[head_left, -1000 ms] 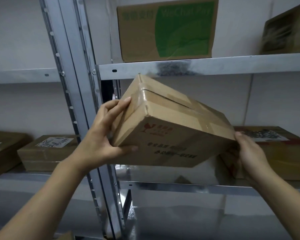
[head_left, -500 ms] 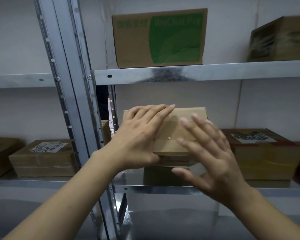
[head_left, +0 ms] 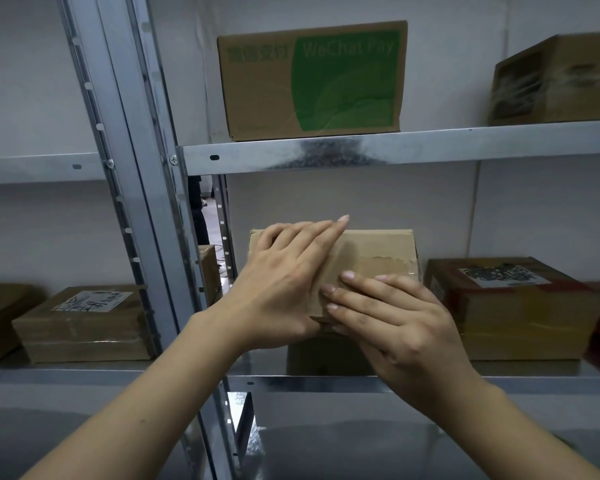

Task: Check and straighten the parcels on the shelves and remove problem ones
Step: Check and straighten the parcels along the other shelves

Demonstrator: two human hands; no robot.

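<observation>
On mid shelf (head_left: 309, 380): plain box (head_left: 378, 251), red-brown box (head_left: 516, 317) just to its rt. On upper shelf (head_left: 447, 145): green-print box (head_left: 312, 81), taped box (head_left: 561, 81) far rt. On left bay shelf (head_left: 49, 374): labelled box (head_left: 84, 327).

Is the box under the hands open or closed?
Closed. The box lies flat on the shelf, tape across its top flaps.

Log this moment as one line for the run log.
step: straightening plain parcel | left hand: flat on its top | right hand: fingers flat on its near edge | place: middle shelf, left of labelled box
</observation>
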